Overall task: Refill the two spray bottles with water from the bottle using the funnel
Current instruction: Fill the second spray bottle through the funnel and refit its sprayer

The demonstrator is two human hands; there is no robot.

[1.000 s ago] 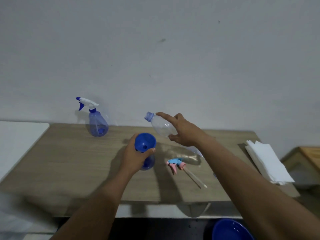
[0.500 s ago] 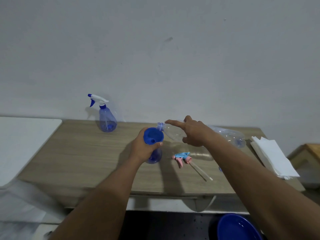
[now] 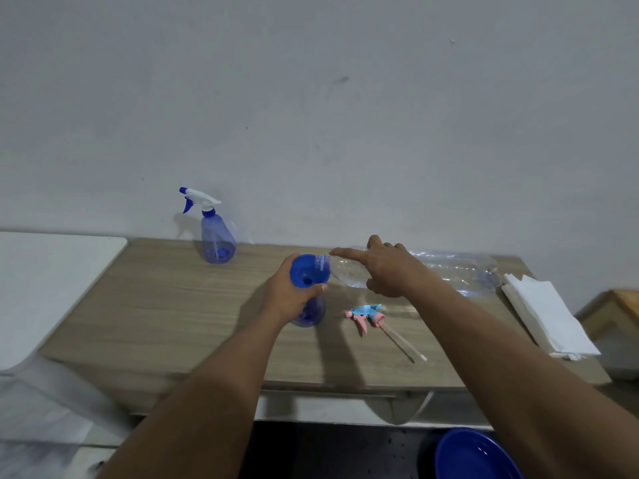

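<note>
Currently left hand [image 3: 288,294] wraps blue funnel [image 3: 308,272] atop spray bottle [image 3: 310,312]; right hand [image 3: 392,269] clasps tilted clear water bottle [image 3: 449,271], mouth at the funnel rim.

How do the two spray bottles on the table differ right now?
The far spray bottle stands by the wall with its white-and-blue trigger head screwed on; the near spray bottle has no head, only the blue funnel in its neck. Nobody touches the far spray bottle; the left hand holds the near spray bottle while the right hand tips the water bottle into the funnel. Both are upright, translucent blue.
</note>
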